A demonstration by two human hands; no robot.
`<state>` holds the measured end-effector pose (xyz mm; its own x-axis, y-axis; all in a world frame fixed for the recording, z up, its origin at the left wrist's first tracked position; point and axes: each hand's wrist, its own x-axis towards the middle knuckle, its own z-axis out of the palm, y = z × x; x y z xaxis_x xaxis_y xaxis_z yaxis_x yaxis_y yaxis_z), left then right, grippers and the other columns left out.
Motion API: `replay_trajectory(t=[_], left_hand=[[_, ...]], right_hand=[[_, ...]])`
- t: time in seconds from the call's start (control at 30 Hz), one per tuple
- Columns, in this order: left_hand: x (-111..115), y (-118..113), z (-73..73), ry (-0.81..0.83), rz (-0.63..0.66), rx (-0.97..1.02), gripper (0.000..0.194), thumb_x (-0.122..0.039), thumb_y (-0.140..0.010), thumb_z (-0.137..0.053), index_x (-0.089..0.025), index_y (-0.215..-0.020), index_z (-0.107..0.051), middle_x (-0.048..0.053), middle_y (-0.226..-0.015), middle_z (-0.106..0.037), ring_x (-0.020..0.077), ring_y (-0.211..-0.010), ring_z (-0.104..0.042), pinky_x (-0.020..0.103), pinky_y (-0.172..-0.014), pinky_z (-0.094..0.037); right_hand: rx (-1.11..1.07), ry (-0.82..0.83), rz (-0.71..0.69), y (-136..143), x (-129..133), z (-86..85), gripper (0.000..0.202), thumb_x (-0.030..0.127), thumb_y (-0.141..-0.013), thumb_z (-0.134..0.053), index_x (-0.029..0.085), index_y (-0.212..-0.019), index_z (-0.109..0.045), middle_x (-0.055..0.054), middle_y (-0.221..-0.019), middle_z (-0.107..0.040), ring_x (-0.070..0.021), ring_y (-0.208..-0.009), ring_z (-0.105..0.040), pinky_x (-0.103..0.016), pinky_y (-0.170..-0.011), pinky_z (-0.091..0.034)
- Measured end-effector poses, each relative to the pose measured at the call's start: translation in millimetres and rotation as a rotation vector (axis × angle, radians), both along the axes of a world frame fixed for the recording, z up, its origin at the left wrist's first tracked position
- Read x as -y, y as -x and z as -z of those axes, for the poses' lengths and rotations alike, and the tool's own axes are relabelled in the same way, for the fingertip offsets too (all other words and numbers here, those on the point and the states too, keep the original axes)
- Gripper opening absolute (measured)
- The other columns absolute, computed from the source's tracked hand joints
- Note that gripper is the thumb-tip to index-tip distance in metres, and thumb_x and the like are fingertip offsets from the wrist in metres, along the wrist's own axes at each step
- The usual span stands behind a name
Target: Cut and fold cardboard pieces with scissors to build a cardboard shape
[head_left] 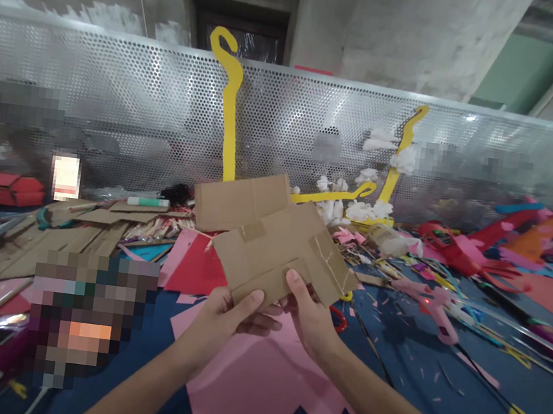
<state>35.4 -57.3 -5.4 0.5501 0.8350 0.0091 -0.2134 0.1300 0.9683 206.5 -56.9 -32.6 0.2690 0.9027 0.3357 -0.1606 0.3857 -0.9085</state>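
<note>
Both my hands hold up a taped brown cardboard piece [273, 237] above the table. My left hand [222, 321] grips its lower edge with the thumb on the front face. My right hand [311, 315] pinches the same edge just to the right, thumb also on the front. The cardboard is made of several flat panels joined with tape and is tilted towards me. Under my hands lies a pink paper sheet [260, 379] with a zigzag cut edge on the blue table top [436, 388].
Cardboard scraps [50, 240] lie at the left, with a red paper sheet [198, 268] beside them. A pink glue gun [433, 307] and its cable lie at the right among paper bits. Yellow foam shapes [230, 114] and cotton tufts lean on a perforated metal panel [117, 107] behind.
</note>
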Motion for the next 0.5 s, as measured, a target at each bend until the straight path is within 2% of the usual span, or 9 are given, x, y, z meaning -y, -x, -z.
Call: replay_trajectory(t=[0.1,0.2,0.27,0.33,0.43,0.5], left_hand=[[-1.2,-0.2,-0.8,-0.029,-0.012,0.015,0.039,-0.046,-0.091,-0.063,-0.012,-0.107,-0.074,0.016,-0.105,-0.076,0.0242,-0.086,-0.074,0.036,-0.082,-0.058],[-4.5,3.2,-3.8,-0.045,-0.075,0.03,0.034,-0.041,-0.087,-0.07,-0.012,-0.106,-0.073,0.014,-0.101,-0.076,0.023,-0.085,-0.072,0.036,-0.082,-0.058],[-7.1,7.5,-6.8,-0.04,-0.1,0.043,0.035,-0.038,-0.085,-0.073,-0.014,-0.11,-0.071,0.013,-0.107,-0.075,0.0233,-0.092,-0.071,0.036,-0.085,-0.057],[-8.9,11.3,-8.6,-0.028,-0.072,0.026,0.041,-0.035,-0.082,-0.076,-0.016,-0.117,-0.069,0.013,-0.118,-0.072,0.0247,-0.098,-0.07,0.038,-0.085,-0.057],[-8.4,11.0,-6.4,-0.035,-0.04,-0.017,0.043,-0.035,-0.08,-0.078,-0.017,-0.117,-0.07,0.013,-0.118,-0.073,0.0263,-0.098,-0.07,0.04,-0.082,-0.059],[-5.7,5.4,-2.4,-0.053,-0.081,0.025,0.039,-0.035,-0.081,-0.076,-0.017,-0.116,-0.071,0.012,-0.116,-0.074,0.0261,-0.1,-0.07,0.04,-0.087,-0.057]], right_hand=[[0.045,-0.005,-0.001,-1.3,-0.3,-0.8,0.037,0.049,-0.087,-0.067,0.02,-0.065,-0.058,0.003,-0.056,-0.055,-0.0122,-0.051,-0.05,-0.026,-0.051,-0.043],[0.073,-0.007,-0.031,-5.5,-0.2,-3.6,0.038,0.047,-0.087,-0.068,0.02,-0.063,-0.058,0.003,-0.055,-0.054,-0.0119,-0.05,-0.049,-0.026,-0.051,-0.042],[0.091,-0.002,-0.051,-9.2,-0.5,-4.3,0.037,0.045,-0.087,-0.069,0.02,-0.063,-0.058,0.003,-0.055,-0.054,-0.0118,-0.05,-0.049,-0.025,-0.05,-0.041],[0.1,0.008,-0.073,-11.8,-1.4,-3.4,0.036,0.044,-0.087,-0.069,0.019,-0.064,-0.058,0.003,-0.055,-0.054,-0.0116,-0.05,-0.049,-0.025,-0.049,-0.04],[0.095,0.024,-0.113,-10.7,-3.2,-0.3,0.036,0.047,-0.088,-0.068,0.019,-0.067,-0.058,0.003,-0.056,-0.053,-0.011,-0.05,-0.048,-0.024,-0.048,-0.038],[0.09,0.032,-0.155,-6.2,-3.2,0.8,0.036,0.049,-0.088,-0.067,0.018,-0.071,-0.06,0.003,-0.06,-0.055,-0.0108,-0.051,-0.048,-0.024,-0.049,-0.04]])
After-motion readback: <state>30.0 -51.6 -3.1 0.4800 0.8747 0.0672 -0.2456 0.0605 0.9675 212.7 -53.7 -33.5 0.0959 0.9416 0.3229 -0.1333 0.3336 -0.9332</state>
